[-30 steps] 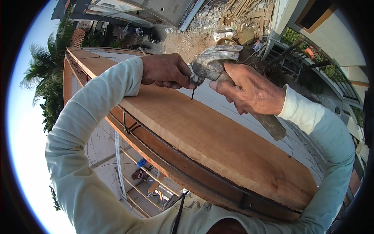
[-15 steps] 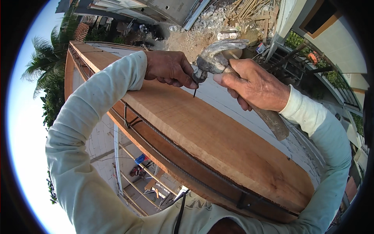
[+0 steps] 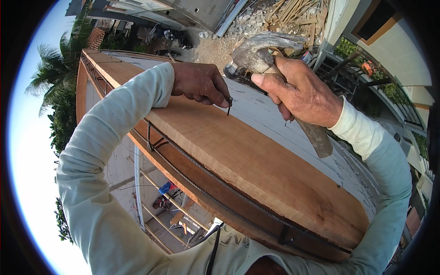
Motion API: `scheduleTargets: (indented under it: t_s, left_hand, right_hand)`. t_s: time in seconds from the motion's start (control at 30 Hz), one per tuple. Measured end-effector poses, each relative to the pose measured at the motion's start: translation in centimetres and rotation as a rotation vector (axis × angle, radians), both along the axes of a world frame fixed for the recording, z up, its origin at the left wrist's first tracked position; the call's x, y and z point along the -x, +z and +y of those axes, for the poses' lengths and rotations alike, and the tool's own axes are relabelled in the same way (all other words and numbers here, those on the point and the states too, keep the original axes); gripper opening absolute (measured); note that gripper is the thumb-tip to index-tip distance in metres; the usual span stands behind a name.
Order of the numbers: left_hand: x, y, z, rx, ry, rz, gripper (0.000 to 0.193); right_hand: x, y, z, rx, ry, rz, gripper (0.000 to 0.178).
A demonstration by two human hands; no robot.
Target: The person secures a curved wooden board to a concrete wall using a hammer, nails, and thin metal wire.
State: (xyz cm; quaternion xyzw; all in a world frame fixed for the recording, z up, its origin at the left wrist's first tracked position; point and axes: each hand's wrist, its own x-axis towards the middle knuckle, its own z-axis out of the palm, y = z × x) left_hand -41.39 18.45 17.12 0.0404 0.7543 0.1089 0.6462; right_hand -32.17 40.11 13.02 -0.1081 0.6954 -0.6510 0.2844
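My left hand point(image 3: 201, 85) pinches a dark nail point(image 3: 229, 106) between thumb and finger. The nail stands nearly upright, its point against the far edge of a long reddish-brown wooden board point(image 3: 238, 151) and its round head showing just above my fingertips. In my right hand point(image 3: 300, 94) is a claw hammer point(image 3: 261, 52), gripped around its worn wooden handle close to the head. The hammer's striking face hangs above and slightly right of the nail, apart from it. My left wrist lies over the board.
Ribbed steel bars point(image 3: 201, 169) run beside the board, with a second plank point(image 3: 183, 183) below. A pale block wall point(image 3: 275, 130) lies along the far side. Bamboo poles point(image 3: 172, 201) show far below at left; rubble point(image 3: 256, 23) lies on the ground beyond.
The hammer has lifted up and away from the nail head, which it was touching or nearly touching before. My left hand still holds the nail in the same place.
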Motion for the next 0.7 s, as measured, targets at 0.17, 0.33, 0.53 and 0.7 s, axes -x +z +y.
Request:
scheduleTargets:
  t_s: [0.17,0.33,0.53,0.7]
  left_hand:
    - [0.1,0.3,-0.3,-0.002,-0.015,-0.027,0.025]
    - [0.5,0.5,-0.9,0.063,-0.102,0.022,0.027]
    - [-0.1,3.2,-1.1,0.099,-0.209,0.202,0.026]
    - [-2.3,4.9,-1.5,-0.031,-0.376,0.445,0.022]
  right_hand:
    - [-0.2,0.2,0.1,0.162,-0.286,0.196,0.037]
    - [-0.7,-4.6,-1.1,-0.024,-0.032,0.620,0.040]
    - [1.3,0.6,1.4,0.131,-0.208,0.156,0.041]
    - [0.8,-2.8,-0.9,-0.068,-0.008,0.356,0.038]
